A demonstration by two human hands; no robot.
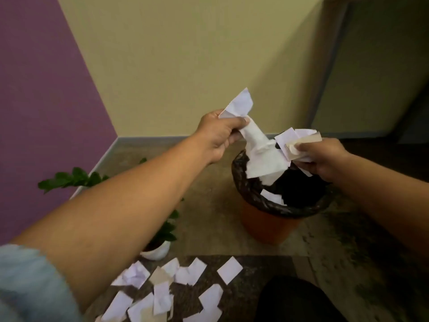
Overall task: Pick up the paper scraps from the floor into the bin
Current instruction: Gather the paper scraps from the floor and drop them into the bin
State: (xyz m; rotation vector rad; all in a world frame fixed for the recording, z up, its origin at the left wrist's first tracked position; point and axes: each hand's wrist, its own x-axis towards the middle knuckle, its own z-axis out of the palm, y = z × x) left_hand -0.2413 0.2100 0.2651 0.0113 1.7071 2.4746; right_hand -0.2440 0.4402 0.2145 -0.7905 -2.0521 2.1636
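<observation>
A small green-leaved plant in a round white ceramic pot [156, 251] stands at about seven o'clock, its leaves spreading toward nine. A purple wall panel [41, 94] fills ten o'clock, a pale yellow wall [185, 54] twelve, with a grey skirting board [174, 138] below.

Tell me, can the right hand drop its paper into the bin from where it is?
Probably yes. The right hand holds its scraps above the bin, whose mouth is open below; nothing blocks the drop.
</observation>
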